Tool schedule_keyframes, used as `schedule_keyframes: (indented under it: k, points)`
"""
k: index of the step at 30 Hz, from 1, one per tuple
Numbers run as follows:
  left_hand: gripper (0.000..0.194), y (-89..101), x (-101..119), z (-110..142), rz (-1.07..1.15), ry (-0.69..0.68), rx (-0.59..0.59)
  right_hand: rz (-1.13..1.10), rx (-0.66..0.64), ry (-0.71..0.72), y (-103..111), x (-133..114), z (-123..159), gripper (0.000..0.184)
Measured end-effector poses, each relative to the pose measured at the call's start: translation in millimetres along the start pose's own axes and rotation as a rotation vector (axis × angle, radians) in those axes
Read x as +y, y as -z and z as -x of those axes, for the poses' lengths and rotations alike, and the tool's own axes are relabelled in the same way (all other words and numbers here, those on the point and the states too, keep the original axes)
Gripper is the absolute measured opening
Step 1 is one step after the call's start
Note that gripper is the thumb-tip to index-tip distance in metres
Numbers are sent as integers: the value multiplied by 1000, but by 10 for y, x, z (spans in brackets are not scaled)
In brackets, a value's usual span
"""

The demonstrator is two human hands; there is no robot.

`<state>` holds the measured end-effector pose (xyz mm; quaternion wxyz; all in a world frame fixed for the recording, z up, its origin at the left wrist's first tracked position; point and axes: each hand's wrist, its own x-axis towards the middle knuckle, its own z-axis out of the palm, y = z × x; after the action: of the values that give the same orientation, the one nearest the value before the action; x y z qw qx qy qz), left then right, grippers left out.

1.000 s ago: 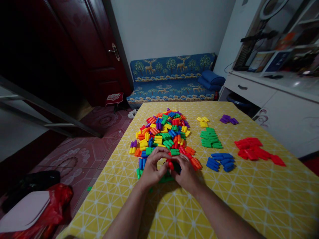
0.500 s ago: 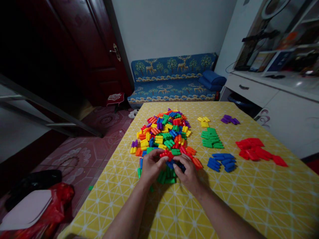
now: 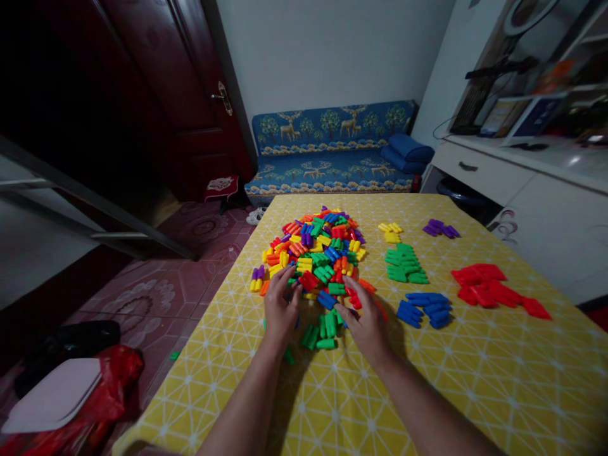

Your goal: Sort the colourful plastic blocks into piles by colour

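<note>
A heap of coloured plastic building pieces [image 3: 317,239], shaped like joined bullets, lies on the yellow patterned tablecloth [image 3: 332,405]. At the heap's near left edge my left hand [image 3: 281,309] has its fingers curved and apart, with the tips among the pieces. My right hand [image 3: 365,320] is spread at the near right edge, its thumb beside or touching a blue piece [image 3: 326,299]; I cannot tell which. A red piece [image 3: 308,281] lies between the hands. Several green pieces [image 3: 325,329] rest closer to me, between my wrists.
Right of the heap lie separate groups of yellow [image 3: 390,232], purple [image 3: 441,228], green [image 3: 405,263], blue [image 3: 426,310] and red pieces [image 3: 494,288]. Beyond the table stands a blue patterned sofa [image 3: 327,171]. A white cabinet [image 3: 560,215] is at the right. One green piece [image 3: 174,356] lies on the floor.
Both hands were together around a red piece; they have moved apart. The red piece now lies on the heap's near side, with the blue piece beside it in view.
</note>
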<state>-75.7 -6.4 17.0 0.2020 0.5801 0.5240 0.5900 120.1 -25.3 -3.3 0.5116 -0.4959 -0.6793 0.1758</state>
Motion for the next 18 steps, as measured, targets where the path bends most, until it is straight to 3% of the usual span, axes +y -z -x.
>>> schedule_keyframes:
  k: [3, 7, 11, 15, 18]
  points:
    - [32, -8, 52, 7, -95, -138, -14, 57, -7, 82, 129, -28, -43, 32]
    - [16, 5, 119, 42, -118, -179, -117, 125, -256, 183, 355, -52, -102, 15]
    - [15, 23, 183, 103, -166, -273, -390, 300, -452, 214, 479, -15, -136, 44]
    - [41, -6, 241, 132, -246, -390, -635, 326, -469, 199, 466, 81, -122, 44]
    - [65, -48, 253, 138, -285, -423, -732, 285, -349, 152, 418, 141, -98, 29]
